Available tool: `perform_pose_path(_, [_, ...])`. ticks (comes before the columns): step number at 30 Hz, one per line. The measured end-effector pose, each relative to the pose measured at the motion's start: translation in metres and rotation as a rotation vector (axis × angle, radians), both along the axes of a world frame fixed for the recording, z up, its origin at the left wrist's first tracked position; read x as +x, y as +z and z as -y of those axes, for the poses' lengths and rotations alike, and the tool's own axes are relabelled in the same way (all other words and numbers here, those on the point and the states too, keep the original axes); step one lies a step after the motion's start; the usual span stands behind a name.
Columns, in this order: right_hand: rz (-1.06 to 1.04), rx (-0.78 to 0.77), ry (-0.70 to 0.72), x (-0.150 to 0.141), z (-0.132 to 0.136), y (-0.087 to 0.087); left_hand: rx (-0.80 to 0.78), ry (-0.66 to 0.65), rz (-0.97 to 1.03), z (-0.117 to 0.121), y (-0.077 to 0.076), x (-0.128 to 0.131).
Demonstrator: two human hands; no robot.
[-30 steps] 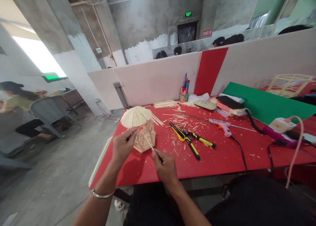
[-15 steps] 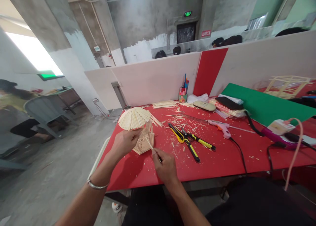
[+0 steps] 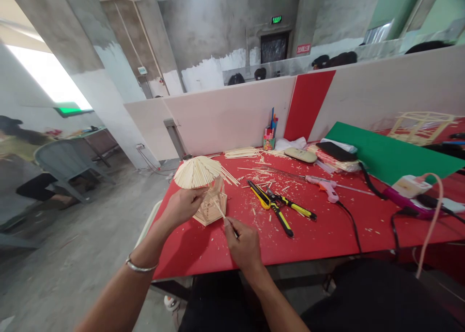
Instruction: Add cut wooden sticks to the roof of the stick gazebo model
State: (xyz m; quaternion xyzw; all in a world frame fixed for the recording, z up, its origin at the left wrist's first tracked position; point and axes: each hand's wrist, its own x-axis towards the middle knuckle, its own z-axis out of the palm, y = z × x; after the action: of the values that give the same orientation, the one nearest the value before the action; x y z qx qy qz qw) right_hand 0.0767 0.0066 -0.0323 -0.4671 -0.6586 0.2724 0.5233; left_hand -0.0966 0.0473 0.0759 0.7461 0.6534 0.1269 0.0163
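Observation:
On the red table stands a model built of thin wooden sticks, with a pale cone-shaped roof (image 3: 198, 173) and a hexagonal base (image 3: 210, 217). My left hand (image 3: 184, 207) is closed at the model just under the roof's near edge; its fingertips are partly hidden. My right hand (image 3: 242, 238) pinches a thin wooden stick (image 3: 220, 210), whose far end reaches in over the base. Right of the model lie a yellow-and-black utility knife (image 3: 262, 197) and pliers-like cutters with yellow-and-black handles (image 3: 281, 217).
A pink glue gun (image 3: 323, 186) with a black cord lies right of the cutters. Loose sticks (image 3: 242, 153) and scraps lie along the back. Further right are a pen cup (image 3: 269, 141), a case (image 3: 301, 154), a green board (image 3: 395, 153) and a power strip (image 3: 410, 203).
My left hand has shifted slightly left, and the model's base has moved a little the same way. My right hand keeps the stick in nearly the same place.

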Motion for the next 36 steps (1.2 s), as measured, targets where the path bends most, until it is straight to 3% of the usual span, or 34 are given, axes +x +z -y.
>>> perform_pose_path(19, [-0.015, -0.005, 0.024, -0.0011, -0.0007, -0.0017, 0.014, -0.001, -0.012, 0.0017, -0.0039, -0.0016])
perform_pose_path(36, [-0.006, -0.044, 0.026, 0.0004, 0.0009, -0.0034, -0.026, -0.038, -0.015, 0.0063, 0.0017, 0.0023])
